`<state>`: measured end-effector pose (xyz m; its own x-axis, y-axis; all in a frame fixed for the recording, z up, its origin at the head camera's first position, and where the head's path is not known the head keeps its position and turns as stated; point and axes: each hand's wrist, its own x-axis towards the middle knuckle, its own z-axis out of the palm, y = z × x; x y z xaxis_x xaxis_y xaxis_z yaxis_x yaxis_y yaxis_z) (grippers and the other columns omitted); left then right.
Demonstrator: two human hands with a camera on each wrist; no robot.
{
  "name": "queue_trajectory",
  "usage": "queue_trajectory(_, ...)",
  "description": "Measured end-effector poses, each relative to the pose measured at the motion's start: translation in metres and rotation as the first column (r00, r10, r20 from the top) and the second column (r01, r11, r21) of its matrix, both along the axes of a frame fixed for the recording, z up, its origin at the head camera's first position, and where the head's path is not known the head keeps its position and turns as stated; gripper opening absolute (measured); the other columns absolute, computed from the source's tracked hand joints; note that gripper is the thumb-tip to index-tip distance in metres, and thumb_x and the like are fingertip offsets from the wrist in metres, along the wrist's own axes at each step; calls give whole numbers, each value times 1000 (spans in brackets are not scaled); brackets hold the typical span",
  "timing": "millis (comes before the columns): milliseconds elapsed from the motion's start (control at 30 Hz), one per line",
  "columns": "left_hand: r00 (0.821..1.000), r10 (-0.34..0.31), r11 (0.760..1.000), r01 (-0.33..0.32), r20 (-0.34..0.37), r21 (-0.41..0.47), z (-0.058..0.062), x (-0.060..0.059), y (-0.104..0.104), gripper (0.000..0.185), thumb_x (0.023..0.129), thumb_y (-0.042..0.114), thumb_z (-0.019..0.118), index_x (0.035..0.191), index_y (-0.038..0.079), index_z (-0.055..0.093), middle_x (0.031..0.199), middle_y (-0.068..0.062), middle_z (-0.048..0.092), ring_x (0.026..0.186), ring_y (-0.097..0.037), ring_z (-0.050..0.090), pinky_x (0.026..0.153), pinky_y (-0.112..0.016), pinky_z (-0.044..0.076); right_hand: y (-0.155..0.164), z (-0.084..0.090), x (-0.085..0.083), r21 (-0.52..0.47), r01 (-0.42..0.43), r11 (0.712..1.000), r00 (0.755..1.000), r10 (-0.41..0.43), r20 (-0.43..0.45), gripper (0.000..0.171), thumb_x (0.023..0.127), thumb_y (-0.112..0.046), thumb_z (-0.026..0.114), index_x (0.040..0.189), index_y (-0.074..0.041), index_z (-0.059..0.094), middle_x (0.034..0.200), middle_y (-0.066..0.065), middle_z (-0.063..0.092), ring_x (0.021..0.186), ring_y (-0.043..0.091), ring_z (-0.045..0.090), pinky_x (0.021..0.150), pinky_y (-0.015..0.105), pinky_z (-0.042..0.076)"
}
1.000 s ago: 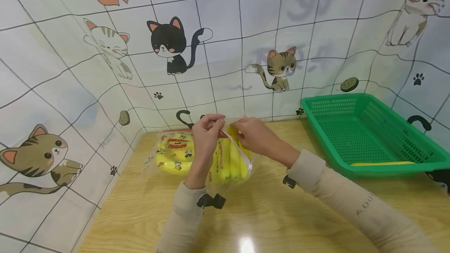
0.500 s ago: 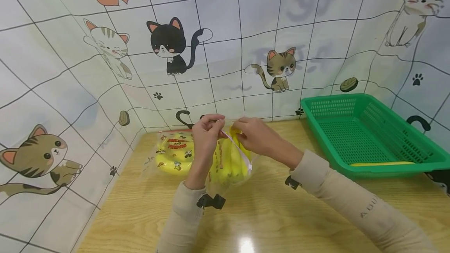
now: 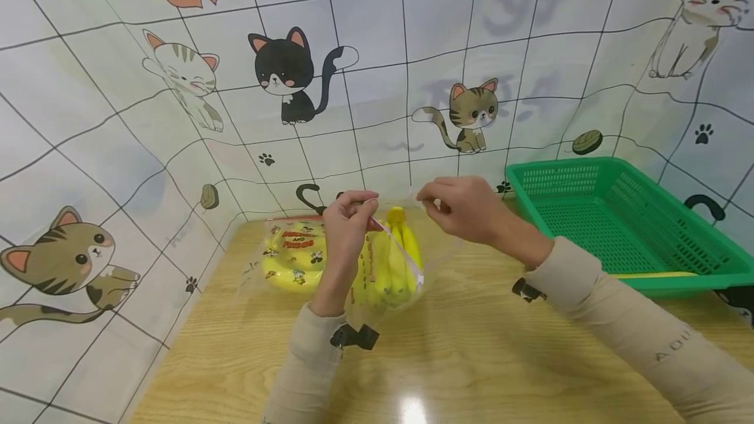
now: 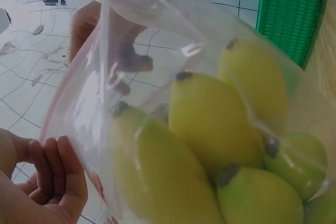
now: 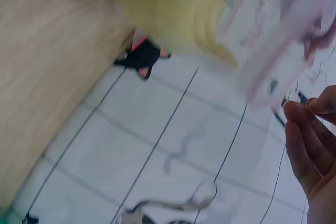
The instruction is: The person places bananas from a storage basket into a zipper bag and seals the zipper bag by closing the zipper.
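Two hands held the clear zip bag (image 3: 406,260) above the wooden table (image 3: 471,358). The left hand (image 3: 346,216) pinched one lip of the bag's mouth; the right hand (image 3: 465,208), pinching the other lip, had drawn away to the right, so the mouth now gaped over the bananas (image 3: 391,260) inside. Farther back lay a second printed bag (image 3: 288,254) and a green basket (image 3: 612,221).

Green basket (image 3: 618,228) sits right of the right hand; printed bag of bananas (image 3: 292,257) lies left of the left hand.
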<state>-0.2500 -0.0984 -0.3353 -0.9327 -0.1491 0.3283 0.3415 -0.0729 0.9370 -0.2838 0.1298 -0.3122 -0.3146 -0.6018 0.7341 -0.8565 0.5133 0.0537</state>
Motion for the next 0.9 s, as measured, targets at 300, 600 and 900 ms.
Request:
queue_trajectory(300,1000,7,1000,-7,4,-12,0,2,-1,10,96,3,67,103,-1,74,66,-2,63,52,-17,64,61,-29,61,79,30,-21,276,241,930,928,-304,213,12,94,-5,66,98,-14,74,89,1,77,68,12,66,62,36,55)
queue_trajectory(600,1000,9,1000,-9,6,-12,1,3,-1,11,96,4,68,105,-2,73,66,5,64,53,-12,62,62,-28,61,165,26,-49,478,234,847,768,-462,443,8,97,-13,69,100,-13,76,90,0,76,71,12,67,69,43,57)
queue_trajectory(900,1000,1,1000,-1,7,-15,-1,1,-1,12,97,4,67,105,-1,74,63,4,62,53,-13,62,63,-29,62,201,-9,-48,660,-87,747,397,-582,710,13,94,-11,71,106,-7,72,92,6,69,69,17,65,57,33,53)
